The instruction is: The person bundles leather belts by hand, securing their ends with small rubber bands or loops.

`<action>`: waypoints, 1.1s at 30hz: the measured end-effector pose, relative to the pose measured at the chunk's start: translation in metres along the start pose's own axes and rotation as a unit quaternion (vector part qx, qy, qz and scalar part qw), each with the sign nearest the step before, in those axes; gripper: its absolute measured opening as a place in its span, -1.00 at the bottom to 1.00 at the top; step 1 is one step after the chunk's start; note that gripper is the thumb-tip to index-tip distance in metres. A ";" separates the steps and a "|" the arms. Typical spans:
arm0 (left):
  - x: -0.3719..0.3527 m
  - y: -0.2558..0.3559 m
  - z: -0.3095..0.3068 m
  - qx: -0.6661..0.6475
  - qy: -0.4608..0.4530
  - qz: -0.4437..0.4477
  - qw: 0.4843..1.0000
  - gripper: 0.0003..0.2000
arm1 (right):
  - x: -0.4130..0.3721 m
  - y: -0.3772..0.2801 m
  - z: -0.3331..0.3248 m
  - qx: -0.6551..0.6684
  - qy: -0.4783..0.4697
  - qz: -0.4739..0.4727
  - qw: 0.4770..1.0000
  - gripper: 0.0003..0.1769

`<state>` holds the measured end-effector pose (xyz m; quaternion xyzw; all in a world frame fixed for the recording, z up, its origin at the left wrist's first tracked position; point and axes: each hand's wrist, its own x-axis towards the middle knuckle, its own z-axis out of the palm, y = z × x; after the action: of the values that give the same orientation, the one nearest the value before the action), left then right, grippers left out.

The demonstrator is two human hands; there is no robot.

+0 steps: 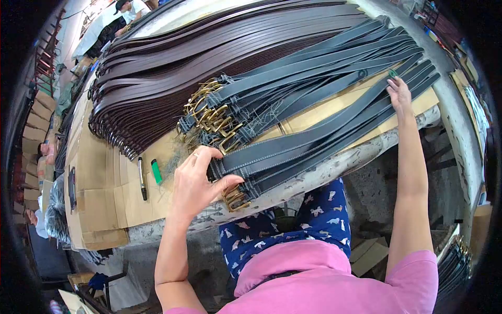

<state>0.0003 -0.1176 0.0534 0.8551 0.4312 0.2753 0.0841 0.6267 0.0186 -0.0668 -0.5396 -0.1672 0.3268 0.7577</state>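
Observation:
My left hand (197,175) is closed round the buckle end of a black belt (293,140), thumb and forefinger on its two edges. This belt lies on top of a small stack with white stitching, and brass buckles (235,199) show below my thumb. My right hand (400,94) is at the far end of the same stack, fingers pinched at a small green object (393,73) whose kind I cannot make out. Beyond lies a larger pile of black belts (314,65), with brass buckles (214,115) and loose thread ends bunched at its left.
Many dark brown belts (172,60) are stacked at the back. A marker pen (141,179) and a green lighter-like object (156,171) lie on the cardboard (107,193) at left. The table's worn edge (334,163) runs before me. Another person (130,11) is at the upper left.

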 end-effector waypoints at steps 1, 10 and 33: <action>-0.002 -0.002 0.001 0.010 -0.007 -0.012 1.000 -0.51 | 0.003 -0.006 -0.001 0.002 0.033 0.000 0.999 -0.69; -0.025 0.016 0.038 -0.011 0.005 -0.026 1.000 -0.56 | 0.036 -0.021 -0.014 -0.008 0.047 -0.078 0.996 -0.73; 0.031 -0.024 0.015 -0.201 0.078 -0.077 0.973 -0.77 | -0.147 -0.101 -0.108 -0.324 -0.303 0.123 0.888 -0.79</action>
<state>0.0064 -0.0768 0.0444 0.7607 0.4369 0.4150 0.2415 0.6166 -0.1780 0.0028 -0.6462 -0.4169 0.4927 0.4073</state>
